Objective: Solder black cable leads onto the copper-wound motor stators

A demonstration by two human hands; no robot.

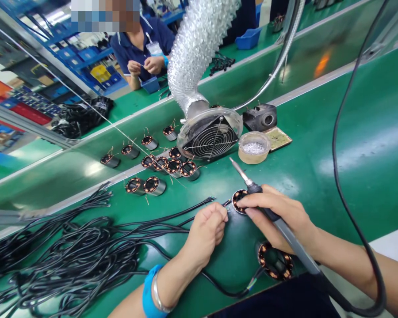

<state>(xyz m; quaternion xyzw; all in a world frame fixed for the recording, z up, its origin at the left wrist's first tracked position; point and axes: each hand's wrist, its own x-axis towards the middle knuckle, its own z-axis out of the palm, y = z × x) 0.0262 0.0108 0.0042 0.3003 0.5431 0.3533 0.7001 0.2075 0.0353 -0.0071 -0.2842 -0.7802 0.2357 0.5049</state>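
Observation:
My right hand (278, 216) holds a soldering iron (290, 238), its metal tip pointing up and left. The thumb and a finger of this hand also touch a small copper-wound stator (239, 202). My left hand (208, 227) is closed in a pinch on the end of a black cable, just left of that stator, with fine wires showing at the fingertips. Nearer the table's front edge lies another stator (274, 261), beside a black cable (230, 292) with coloured wires at its end.
Black cables (86, 256) are heaped at left. Several stators (154, 185) stand behind them. A fume extractor fan (212, 137), solder pot (254, 148) and sponge tray (278, 138) are behind my hands. Across the bench, a person (142, 48) holds something small.

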